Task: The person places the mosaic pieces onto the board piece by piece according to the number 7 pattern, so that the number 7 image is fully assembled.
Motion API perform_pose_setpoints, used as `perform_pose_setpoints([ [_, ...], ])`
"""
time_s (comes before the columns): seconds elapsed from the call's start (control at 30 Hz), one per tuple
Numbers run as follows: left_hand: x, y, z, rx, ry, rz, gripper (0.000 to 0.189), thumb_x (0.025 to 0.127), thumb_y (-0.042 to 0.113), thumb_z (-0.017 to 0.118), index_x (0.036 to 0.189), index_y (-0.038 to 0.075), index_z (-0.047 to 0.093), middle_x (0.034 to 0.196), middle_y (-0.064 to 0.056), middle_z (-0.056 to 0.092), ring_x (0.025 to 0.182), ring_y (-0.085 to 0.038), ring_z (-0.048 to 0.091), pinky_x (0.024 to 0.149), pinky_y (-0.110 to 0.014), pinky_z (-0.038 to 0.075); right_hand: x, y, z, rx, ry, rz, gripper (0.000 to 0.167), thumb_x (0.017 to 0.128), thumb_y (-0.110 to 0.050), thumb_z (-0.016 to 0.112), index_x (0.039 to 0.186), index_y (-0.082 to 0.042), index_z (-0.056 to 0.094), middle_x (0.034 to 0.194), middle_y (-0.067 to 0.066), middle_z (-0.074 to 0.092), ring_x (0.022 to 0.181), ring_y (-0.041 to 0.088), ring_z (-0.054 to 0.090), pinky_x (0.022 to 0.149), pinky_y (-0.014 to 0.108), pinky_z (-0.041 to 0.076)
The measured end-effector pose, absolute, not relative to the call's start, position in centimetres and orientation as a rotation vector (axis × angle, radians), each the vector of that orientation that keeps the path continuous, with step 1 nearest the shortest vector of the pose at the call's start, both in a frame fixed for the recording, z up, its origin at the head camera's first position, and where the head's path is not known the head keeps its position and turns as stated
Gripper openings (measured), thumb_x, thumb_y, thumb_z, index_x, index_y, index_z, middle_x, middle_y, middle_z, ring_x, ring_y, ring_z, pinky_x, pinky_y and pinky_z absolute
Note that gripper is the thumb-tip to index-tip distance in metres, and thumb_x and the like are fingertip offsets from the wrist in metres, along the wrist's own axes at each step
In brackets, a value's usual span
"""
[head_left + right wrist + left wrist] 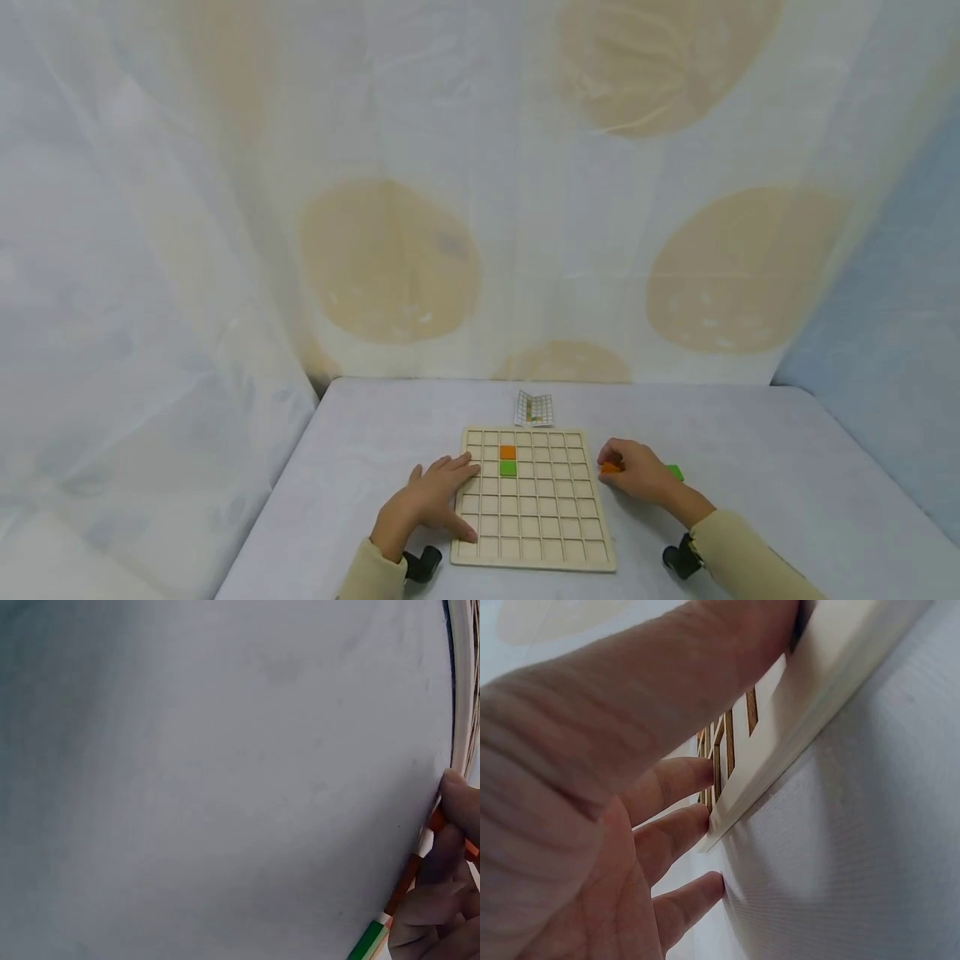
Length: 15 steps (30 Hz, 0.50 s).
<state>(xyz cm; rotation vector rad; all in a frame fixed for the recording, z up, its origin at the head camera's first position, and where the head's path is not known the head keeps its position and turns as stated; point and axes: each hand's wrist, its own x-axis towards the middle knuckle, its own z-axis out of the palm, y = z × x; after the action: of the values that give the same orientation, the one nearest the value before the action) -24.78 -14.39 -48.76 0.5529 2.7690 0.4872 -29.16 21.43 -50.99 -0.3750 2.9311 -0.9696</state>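
While the left hand [431,498] lies spread on the left edge of the board [549,527] | board at lower centre of frame | right hand [640,472] pinches an orange tile [611,468] beside its right edge

Booth [150,250]: patterned curtains [525,208], white table [735,442]

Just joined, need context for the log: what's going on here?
A person's left hand rests spread on the left edge of a wooden grid board. The right hand pinches an orange tile just off the board's right side. One orange square and one green square sit on the board; a patterned card is beyond its far edge.
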Motion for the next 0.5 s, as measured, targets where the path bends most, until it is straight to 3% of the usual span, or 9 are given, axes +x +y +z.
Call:
perform_pose_setpoints([
  [0.23, -24.9, -14.5, -48.9, 0.551, 2.755, 0.514, 0.102, 0.064, 0.050, 0.089, 0.150, 0.019, 0.044, 0.161, -0.005, 0.033, 0.148, -0.038, 0.027, 0.112, -0.073, 0.017, -29.5, 21.7, -50.0, -0.350, 2.954, -1.011, 0.020, 0.085, -0.004, 0.073, 0.103, -0.004, 0.064, 0.082, 0.002, 0.064, 0.066, 0.013, 0.054, 0.053, 0.025, 0.047],
  [0.5, -24.8, -14.5, -48.7, 0.545, 2.750, 0.504, 0.102, 0.064, 0.051, 0.089, 0.150, 0.018, 0.044, 0.161, -0.004, 0.033, 0.148, -0.038, 0.028, 0.112, -0.073, 0.018, -29.9, 21.8, -49.7, -0.289, 2.940, -1.035, 0.023, 0.083, -0.002, 0.075, 0.103, -0.001, 0.063, 0.083, 0.004, 0.063, 0.070, 0.015, 0.056, 0.055, 0.027, 0.049],
])
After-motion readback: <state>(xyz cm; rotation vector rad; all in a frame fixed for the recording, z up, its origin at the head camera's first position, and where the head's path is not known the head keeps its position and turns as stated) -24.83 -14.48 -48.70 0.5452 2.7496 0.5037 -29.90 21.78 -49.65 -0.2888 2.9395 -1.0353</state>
